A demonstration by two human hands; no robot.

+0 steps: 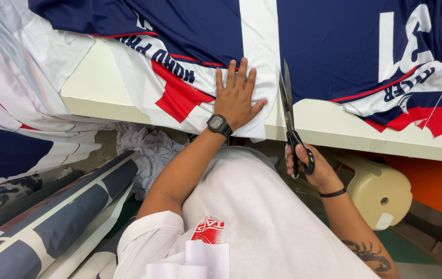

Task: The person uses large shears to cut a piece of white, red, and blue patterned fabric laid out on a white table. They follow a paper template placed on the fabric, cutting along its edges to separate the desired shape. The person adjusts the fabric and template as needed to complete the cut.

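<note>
A sheet of printed fabric [334,41], navy with white bands and red patches, lies spread on a cream table [97,88]. My left hand [237,95] presses flat on the white band near the table's front edge, fingers spread, a black watch on its wrist. My right hand [309,165] grips black scissors [289,111] below the table edge. The blades point away from me and sit in the white band just right of my left hand.
Loose printed fabric [9,103] hangs off the table's left end. Rolled printed fabric [61,217] leans at the lower left, with crumpled white scraps [148,150] beside it. A cream plastic stool [378,191] stands under the table at right, before an orange panel [438,186].
</note>
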